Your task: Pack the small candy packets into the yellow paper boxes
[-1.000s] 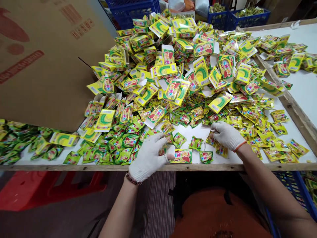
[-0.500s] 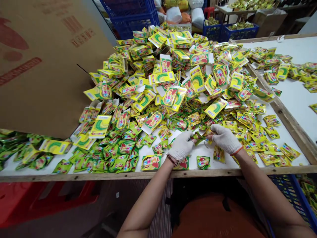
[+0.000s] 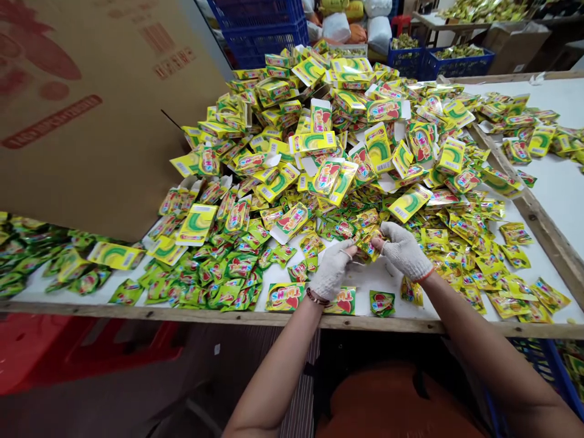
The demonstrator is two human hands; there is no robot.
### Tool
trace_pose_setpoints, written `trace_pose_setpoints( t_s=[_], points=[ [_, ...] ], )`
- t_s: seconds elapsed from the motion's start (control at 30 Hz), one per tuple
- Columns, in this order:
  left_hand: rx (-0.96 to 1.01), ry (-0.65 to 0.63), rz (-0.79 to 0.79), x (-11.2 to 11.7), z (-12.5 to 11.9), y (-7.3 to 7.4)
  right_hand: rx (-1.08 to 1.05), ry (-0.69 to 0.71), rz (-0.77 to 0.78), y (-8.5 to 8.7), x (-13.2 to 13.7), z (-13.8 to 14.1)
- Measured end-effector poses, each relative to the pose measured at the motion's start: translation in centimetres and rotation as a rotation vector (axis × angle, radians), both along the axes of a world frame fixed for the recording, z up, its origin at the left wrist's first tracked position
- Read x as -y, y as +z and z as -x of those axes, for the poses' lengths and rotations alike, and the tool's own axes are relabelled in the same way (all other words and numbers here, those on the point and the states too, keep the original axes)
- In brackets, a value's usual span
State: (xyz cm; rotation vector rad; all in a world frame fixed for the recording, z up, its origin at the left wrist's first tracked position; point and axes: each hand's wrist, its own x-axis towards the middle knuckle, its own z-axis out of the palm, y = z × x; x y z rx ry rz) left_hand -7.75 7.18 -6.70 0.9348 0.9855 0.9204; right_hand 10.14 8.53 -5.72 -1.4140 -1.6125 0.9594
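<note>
My left hand (image 3: 332, 272), in a white knit glove with bare fingertips, is closed at the left edge of the small candy packets between my hands. My right hand (image 3: 406, 250), gloved the same way, pinches a yellow candy packet (image 3: 367, 244) from the right. Fingers hide part of the packets, so their number is unclear. Below, a flat TWINS box (image 3: 283, 297) lies by the table's front edge, and another box (image 3: 345, 300) is partly under my left wrist. A single green packet (image 3: 382, 303) rests to their right.
A large heap of yellow-green boxes (image 3: 319, 140) rises ahead. Green packets (image 3: 219, 274) spread to the left, yellow packets (image 3: 479, 255) to the right. A big carton (image 3: 104, 121) leans in at left. Wooden strips (image 3: 538, 219) edge the table; blue crates (image 3: 264, 36) stand behind.
My right hand has moved left to my left hand, bringing the yellow packet over where the green one showed between my fingers. The whole view has shifted slightly.
</note>
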Motion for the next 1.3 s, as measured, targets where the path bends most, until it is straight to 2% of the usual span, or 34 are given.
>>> trace_pose_setpoints(
  t_s=[0.07,0.13,0.3,0.4,0.5,0.6,0.67,0.77,0.83,0.9,0.97,1.07,1.13,1.2,1.3],
  points=[
    [0.019,-0.011,-0.024,0.1,-0.1,0.0,0.04,-0.065,-0.038,-0.7,0.3,0.2],
    [-0.077,-0.007,-0.086,0.1,-0.2,0.0,0.05,-0.085,-0.074,-1.4,0.6,0.4],
    [-0.265,0.007,-0.202,-0.2,-0.2,-0.5,0.098,-0.034,-0.063,-1.8,1.2,0.5],
    [-0.351,-0.062,-0.278,-0.3,-0.3,-1.2,0.016,0.07,0.011,-1.1,1.3,0.3],
    [-0.455,-0.089,-0.31,-0.2,-0.3,-1.9,-0.048,0.195,0.168,-0.9,1.4,0.2],
    [-0.559,-0.021,-0.303,-0.7,0.7,-1.6,-0.042,0.129,0.269,-1.6,1.4,0.3],
    [-0.743,0.081,-0.411,-2.0,2.5,-0.6,-0.025,0.045,0.264,-2.2,1.4,0.5],
    [-1.26,0.252,-0.651,-5.1,6.3,1.2,0.025,-0.02,0.209,-2.4,1.2,0.8],
    [-1.605,0.21,-0.622,-7.1,8.5,2.3,0.037,-0.025,0.174,-2.1,1.3,1.0],
    [-1.763,0.155,-0.541,-8.4,10.0,2.9,-0.014,-0.014,0.17,-1.5,1.4,1.2],
    [-1.688,0.236,-0.495,-8.5,10.5,3.1,-0.139,0.013,0.207,-1.0,1.5,1.4],
    [-1.304,0.407,-0.458,-7.2,10.0,2.9,-0.313,0.083,0.242,-0.9,1.6,1.8],
    [-1.138,0.383,-0.427,-6.0,9.3,2.6,-0.344,0.128,0.217,-1.2,1.6,2.0],
    [-1.174,0.329,-0.485,-5.0,8.8,2.3,-0.345,0.123,0.209,-1.4,1.5,2.2],
    [-1.384,0.222,-0.692,-4.7,8.4,2.3,-0.351,0.036,0.286,-1.0,1.4,2.2]
  ],
)
